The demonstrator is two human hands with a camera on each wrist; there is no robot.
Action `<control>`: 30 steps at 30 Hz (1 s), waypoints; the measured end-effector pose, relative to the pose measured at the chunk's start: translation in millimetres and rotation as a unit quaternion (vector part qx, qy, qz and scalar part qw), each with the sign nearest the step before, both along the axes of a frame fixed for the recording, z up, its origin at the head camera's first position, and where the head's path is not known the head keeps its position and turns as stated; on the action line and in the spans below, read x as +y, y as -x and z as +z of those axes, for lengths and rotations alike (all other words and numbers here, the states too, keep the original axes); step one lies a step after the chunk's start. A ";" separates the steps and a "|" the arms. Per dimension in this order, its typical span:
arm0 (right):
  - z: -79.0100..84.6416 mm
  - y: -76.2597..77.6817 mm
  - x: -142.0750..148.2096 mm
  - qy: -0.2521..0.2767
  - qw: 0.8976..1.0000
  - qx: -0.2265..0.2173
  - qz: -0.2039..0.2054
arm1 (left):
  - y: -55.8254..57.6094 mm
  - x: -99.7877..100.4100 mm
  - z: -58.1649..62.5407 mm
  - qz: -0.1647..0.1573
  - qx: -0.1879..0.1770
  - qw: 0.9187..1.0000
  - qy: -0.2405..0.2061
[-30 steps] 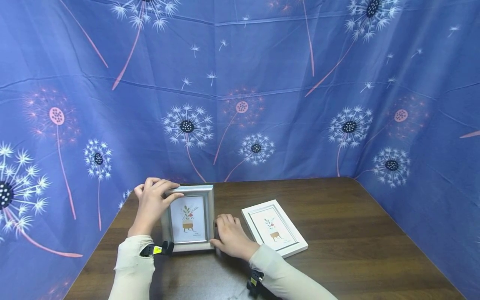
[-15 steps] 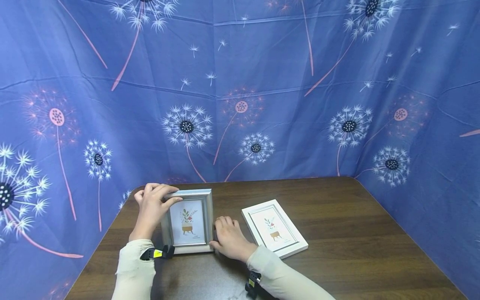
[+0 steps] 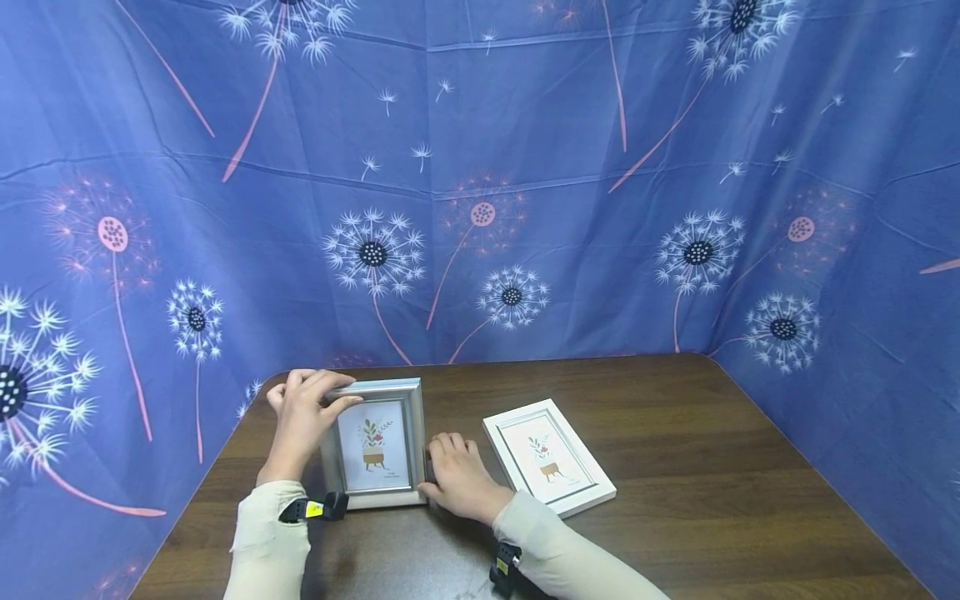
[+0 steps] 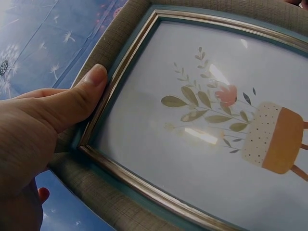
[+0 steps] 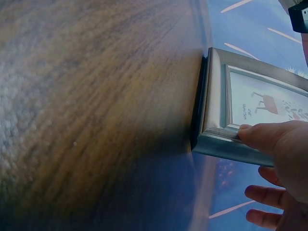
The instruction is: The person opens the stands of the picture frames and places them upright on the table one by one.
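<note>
Presently: one silver frame (image 3: 377, 442), standing near-upright on the brown table (image 3: 712, 467), left of centre; left hand (image 3: 302, 421) pinching its upper left corner, right hand (image 3: 462, 479) its lower right edge, opposite grips presumably steadying it. Also: white frame (image 3: 551, 458), lying face-up beside the right sleeve (image 3: 577, 550).

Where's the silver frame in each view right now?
Head: silver frame, lower left of centre.
Left wrist: silver frame fills most of the picture.
Right wrist: silver frame at right, partly cropped.
Shared landmark: its plant print, upright in head, sideways in both wrist views.
</note>
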State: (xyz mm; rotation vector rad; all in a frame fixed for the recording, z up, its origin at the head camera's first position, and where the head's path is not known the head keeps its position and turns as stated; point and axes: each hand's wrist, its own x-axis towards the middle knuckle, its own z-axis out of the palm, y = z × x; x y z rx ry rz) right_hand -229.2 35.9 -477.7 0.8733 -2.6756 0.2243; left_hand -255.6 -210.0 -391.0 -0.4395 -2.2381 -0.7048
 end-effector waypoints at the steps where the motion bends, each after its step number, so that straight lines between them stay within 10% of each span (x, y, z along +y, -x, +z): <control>1: 0.2 0.0 0.1 0.000 1.000 0.000 -0.001 | -0.2 0.2 0.3 0.000 -0.002 1.000 0.000; 30: 2.2 1.2 2.5 0.001 1.000 -0.023 -0.006 | -2.4 1.3 -3.2 0.012 -0.016 1.000 0.003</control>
